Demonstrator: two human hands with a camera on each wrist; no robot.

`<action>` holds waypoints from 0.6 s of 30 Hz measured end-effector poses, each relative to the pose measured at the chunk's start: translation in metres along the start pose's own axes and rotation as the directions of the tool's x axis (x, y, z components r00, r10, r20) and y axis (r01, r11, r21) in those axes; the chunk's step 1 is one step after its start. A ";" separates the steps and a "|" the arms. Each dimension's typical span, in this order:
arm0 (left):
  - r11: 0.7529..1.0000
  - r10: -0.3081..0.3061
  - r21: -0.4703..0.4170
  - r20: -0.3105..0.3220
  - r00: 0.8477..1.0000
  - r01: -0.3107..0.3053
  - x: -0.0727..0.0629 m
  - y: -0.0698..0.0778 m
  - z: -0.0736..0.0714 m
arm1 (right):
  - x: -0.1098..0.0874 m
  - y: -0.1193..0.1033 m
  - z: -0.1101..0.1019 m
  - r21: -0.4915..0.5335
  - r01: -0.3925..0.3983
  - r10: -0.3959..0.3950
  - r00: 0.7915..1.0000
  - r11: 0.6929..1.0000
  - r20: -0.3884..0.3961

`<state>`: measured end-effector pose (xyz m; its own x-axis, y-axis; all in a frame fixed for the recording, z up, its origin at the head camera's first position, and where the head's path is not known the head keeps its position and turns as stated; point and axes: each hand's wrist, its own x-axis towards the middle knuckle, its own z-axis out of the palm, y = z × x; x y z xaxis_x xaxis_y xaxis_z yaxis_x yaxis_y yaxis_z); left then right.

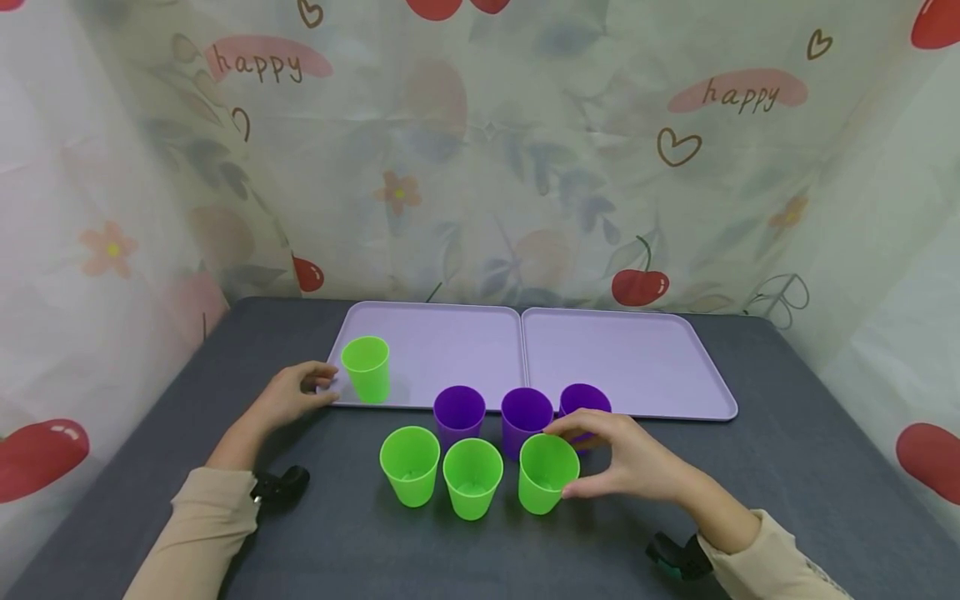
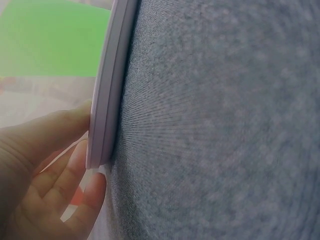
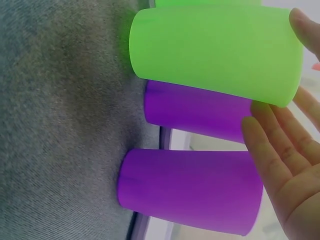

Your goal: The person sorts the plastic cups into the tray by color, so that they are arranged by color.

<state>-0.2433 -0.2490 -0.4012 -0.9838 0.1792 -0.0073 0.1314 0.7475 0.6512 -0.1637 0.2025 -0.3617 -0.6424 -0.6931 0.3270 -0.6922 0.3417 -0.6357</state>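
Note:
My left hand (image 1: pixel 294 390) is at the near left corner of the left lilac tray (image 1: pixel 442 333), its fingers loosely bent. Its fingertips lie close by the tray rim (image 2: pixel 106 100). Just right of them, a green cup (image 1: pixel 371 375) stands upright on that tray. My right hand (image 1: pixel 630 458) holds another green cup (image 1: pixel 542 487) near its rim, thumb on the near side and fingers on the far side. That cup is upright, its base on the cloth. Behind that hand, a purple cup (image 1: pixel 583 400) is partly hidden.
Two more green cups (image 1: pixel 411 479) (image 1: pixel 471 492) stand left of the held one. Behind them are two purple cups (image 1: pixel 459 417) (image 1: pixel 527 417). A second lilac tray (image 1: pixel 630 358) adjoins the first. Patterned curtains (image 1: pixel 487 167) surround the grey table (image 1: pixel 360 550).

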 end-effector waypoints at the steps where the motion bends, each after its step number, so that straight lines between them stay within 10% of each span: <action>1: 1.000 0.000 0.000 0.002 1.000 0.000 0.000 0.000 0.000 | 0.000 -0.001 -0.001 0.004 -0.002 0.002 1.000 1.000 0.001; 18: 1.000 0.009 0.000 -0.008 1.000 -0.009 0.000 -0.001 0.000 | 0.001 -0.017 -0.022 -0.019 -0.021 0.020 1.000 1.000 -0.015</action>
<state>-0.2438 -0.2493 -0.4020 -0.9834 0.1812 0.0048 0.1406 0.7455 0.6515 -0.1601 0.2102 -0.3349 -0.6614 -0.6762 0.3247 -0.6850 0.3682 -0.6287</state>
